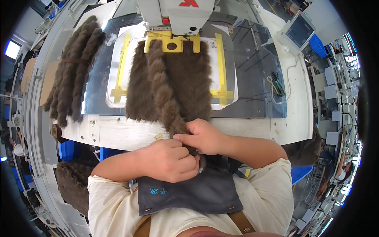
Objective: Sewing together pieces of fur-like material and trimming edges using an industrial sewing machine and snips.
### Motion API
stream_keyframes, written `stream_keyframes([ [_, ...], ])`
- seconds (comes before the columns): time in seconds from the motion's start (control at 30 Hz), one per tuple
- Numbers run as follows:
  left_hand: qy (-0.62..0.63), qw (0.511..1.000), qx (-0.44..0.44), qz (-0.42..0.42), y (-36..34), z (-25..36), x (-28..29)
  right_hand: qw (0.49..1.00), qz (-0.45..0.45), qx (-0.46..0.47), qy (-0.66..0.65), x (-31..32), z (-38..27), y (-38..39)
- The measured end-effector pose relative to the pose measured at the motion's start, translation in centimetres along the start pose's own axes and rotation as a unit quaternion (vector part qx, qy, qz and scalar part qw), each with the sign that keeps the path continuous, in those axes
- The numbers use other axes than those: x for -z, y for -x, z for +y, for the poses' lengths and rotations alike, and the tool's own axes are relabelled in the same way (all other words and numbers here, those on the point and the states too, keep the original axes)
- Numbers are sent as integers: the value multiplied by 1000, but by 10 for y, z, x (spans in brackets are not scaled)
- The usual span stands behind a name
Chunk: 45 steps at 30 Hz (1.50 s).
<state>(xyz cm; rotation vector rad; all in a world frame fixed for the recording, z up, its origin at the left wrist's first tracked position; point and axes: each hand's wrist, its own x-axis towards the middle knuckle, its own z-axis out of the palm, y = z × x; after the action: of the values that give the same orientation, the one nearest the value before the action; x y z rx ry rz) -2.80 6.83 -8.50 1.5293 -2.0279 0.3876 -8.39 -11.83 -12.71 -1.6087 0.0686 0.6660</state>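
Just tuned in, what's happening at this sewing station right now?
A person sits at a work table with a sewing machine at its far side. Both hands meet at the table's near edge: the left hand and right hand pinch the near end of a long brown fur strip. The strip lies on a wider brown fur panel that runs up under the machine's yellow clamp. More fur strips lie bundled at the left.

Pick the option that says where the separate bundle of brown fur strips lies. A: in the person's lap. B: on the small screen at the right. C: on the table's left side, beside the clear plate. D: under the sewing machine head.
C: the bundle of brown fur strips lies along the left of the table, apart from the fur panel under the sewing machine head.
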Motion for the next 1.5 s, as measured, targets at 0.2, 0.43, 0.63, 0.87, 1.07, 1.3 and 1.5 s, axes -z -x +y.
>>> stream_keyframes([
  [0.2,-22,999,-17,41,-3,4,-2,999,-30,15,-27,0,-19,20],
  [0.43,35,999,-25,23,3,8,-9,990,-77,-52,-109,-5,5,40],
  [0.63,174,984,-7,24,-6,3,-16,996,-82,-11,29,1,15,46],
  [0.87,369,871,246,-213,-53,-100,-26,911,11,170,375,57,-18,42],
  [1.07,435,803,345,-217,-48,-155,-26,852,195,73,480,113,-82,30],
  [1.3,333,837,433,39,-42,-152,-19,883,279,242,290,133,-86,11],
  [1.5,259,890,374,36,-31,-149,-22,881,252,316,248,137,-73,1],
])
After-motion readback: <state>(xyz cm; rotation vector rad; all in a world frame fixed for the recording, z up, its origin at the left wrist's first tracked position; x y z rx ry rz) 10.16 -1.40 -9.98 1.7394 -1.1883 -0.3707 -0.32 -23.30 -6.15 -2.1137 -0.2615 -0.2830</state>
